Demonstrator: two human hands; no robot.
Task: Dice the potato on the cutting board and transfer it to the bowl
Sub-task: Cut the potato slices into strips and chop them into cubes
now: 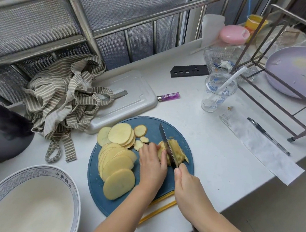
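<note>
On a white kitchen counter, curled fingers (151, 149) of the left hand (152, 164) pin a stack of potato (177, 152) to a round blue board (183, 137). The right hand (186, 184) grips the handle of a knife (167, 143), whose blade stands in the stack just right of those fingertips. The blade runs from near right to far left, and the stack's long axis lies about the same way. What looks like cut strips sits on the blade's right side, the uncut part under the left fingers. The next cut, by the look of it, turns on those fingertips drawing leftward ahead of the blade; they are touching or nearly touching the steel. Round slices (118, 161) lie fanned over the board's left half, neither hand on them. The bowl (11, 179) stands at the near left, apart from the board and nearer the left hand, with no potato showing in it; dicing seems well short of done. Four Chinese characters on its rim appear to read 中华好面. Print on a clear cup (215, 95) and a purple lighter (169, 96) beyond the board is too small to read.
</note>
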